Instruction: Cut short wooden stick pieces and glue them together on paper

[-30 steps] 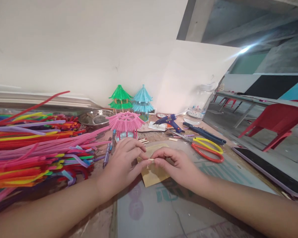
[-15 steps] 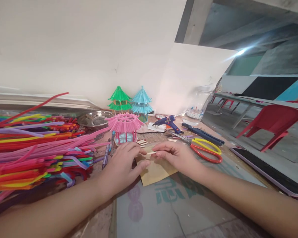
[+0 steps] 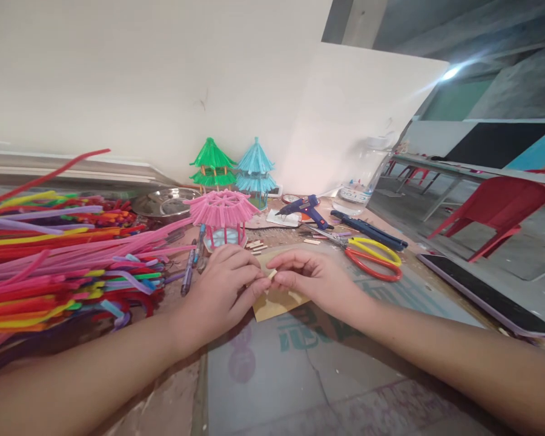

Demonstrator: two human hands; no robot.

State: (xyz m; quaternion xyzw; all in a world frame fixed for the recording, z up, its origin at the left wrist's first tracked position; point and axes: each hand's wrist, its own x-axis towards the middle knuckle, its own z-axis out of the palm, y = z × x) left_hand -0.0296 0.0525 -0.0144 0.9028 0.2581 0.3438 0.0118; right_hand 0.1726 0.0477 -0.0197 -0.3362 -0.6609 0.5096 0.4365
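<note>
A short pale wooden stick (image 3: 272,274) is pinched between the fingertips of both hands, which nearly meet. My left hand (image 3: 229,284) has its thumb and forefinger closed at the stick's left end. On the other side, my right hand (image 3: 320,281) grips it with bent fingers and thumb, and much of the stick is hidden. Beneath the hands lies a tan paper sheet (image 3: 277,307). Just behind stands a small pavilion with a pink pipe-cleaner roof (image 3: 223,209). More short wooden sticks (image 3: 257,247) lie beside it.
Bundled pipe cleaners (image 3: 63,260) fill the left side, near a metal dish (image 3: 166,203). Green (image 3: 212,162) and blue pavilions (image 3: 256,166) stand behind. To the right are a glue gun (image 3: 303,209), scissors (image 3: 373,259), a dark long-handled tool (image 3: 370,231), a clear jar (image 3: 358,181) and a phone (image 3: 485,293).
My hands have drawn closer together, and the stick now sits tilted with less of it showing. The whole view has shifted slightly, so things appear higher in the picture.
</note>
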